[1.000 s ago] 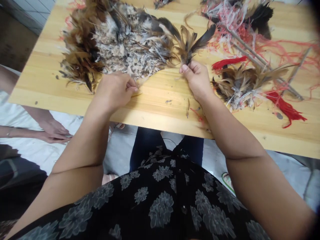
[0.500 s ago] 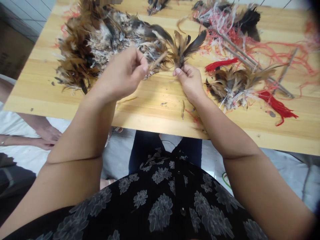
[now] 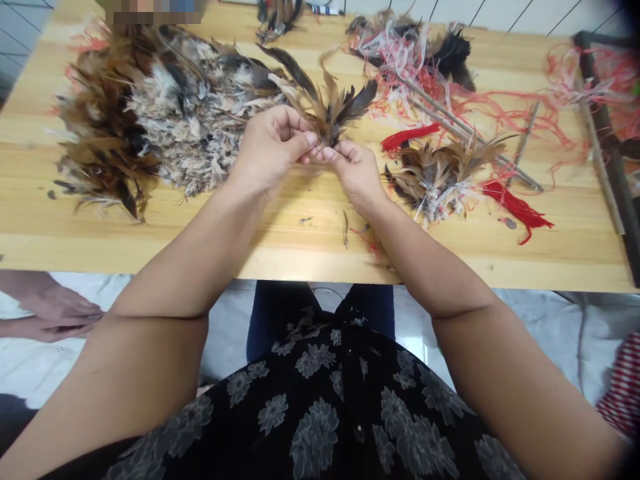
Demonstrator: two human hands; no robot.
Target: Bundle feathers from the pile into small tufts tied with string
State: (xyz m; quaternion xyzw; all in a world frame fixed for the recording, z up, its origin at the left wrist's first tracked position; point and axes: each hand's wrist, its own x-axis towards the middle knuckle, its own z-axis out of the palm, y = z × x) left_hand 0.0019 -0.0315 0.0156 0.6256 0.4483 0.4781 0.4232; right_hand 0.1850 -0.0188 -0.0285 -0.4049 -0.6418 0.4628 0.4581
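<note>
My left hand (image 3: 273, 148) and my right hand (image 3: 354, 169) meet above the wooden table (image 3: 320, 240), fingertips pinched together on the stems of a small bunch of brown and black feathers (image 3: 327, 103) that fans upward. Just left of the hands lies a big heap of brown, grey and white feathers (image 3: 150, 113). To the right of my right hand sits a smaller feather bundle (image 3: 437, 177) tied with pale strips.
Red tassels (image 3: 515, 207) and thin sticks (image 3: 450, 117) with red and white string lie at the right. A dark frame (image 3: 613, 153) runs along the right edge. Another person's hands (image 3: 50, 313) rest at lower left on white cloth.
My left hand lifted from the heap's edge with a feather and moved right to join my right hand at the small bunch. The view has shifted, so the table appears lower and further left.
</note>
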